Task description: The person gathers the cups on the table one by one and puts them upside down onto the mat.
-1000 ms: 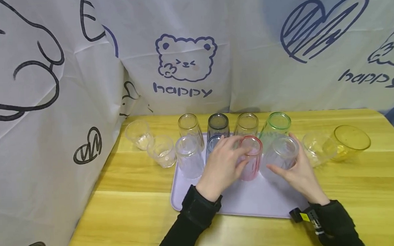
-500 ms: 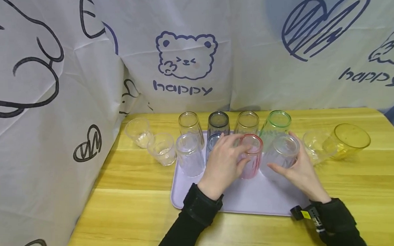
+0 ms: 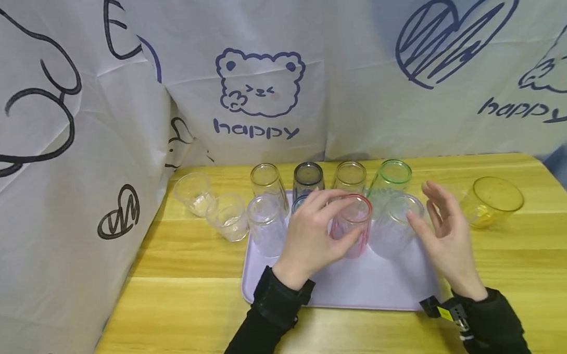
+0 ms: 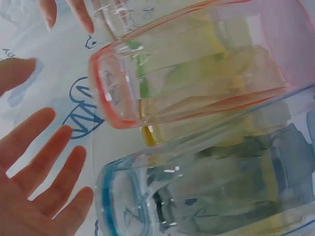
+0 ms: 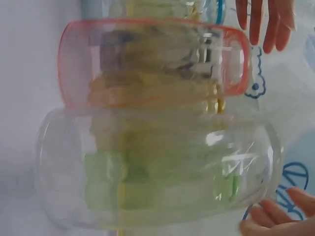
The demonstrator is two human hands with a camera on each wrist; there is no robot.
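Upside-down glasses stand in two rows on a lilac tray [image 3: 362,291]. My left hand [image 3: 311,236] hovers by the pink-red glass [image 3: 359,239], its fingers spread apart in the left wrist view. A blue-rimmed glass [image 4: 197,191] is mostly hidden behind that hand in the head view. To the right of the pink-red glass is a clear glass [image 3: 391,241], slightly apart from it at the base. My right hand [image 3: 450,239] is at this clear glass's right side, fingers loose and not round it; whether a fingertip touches its upper edge I cannot tell.
Brown, dark grey, amber and green [image 3: 393,176] glasses form the back row. Another clear glass [image 3: 266,229] is at the front row's left end. Two clear tumblers [image 3: 229,220] lean on the table at left; a yellow glass [image 3: 495,203] is at right. A cloth [image 3: 355,91] hangs behind.
My right hand has let go of the clear glass and drawn off to its right. The left hand stays beside the pink-red glass. The head view has shifted slightly.
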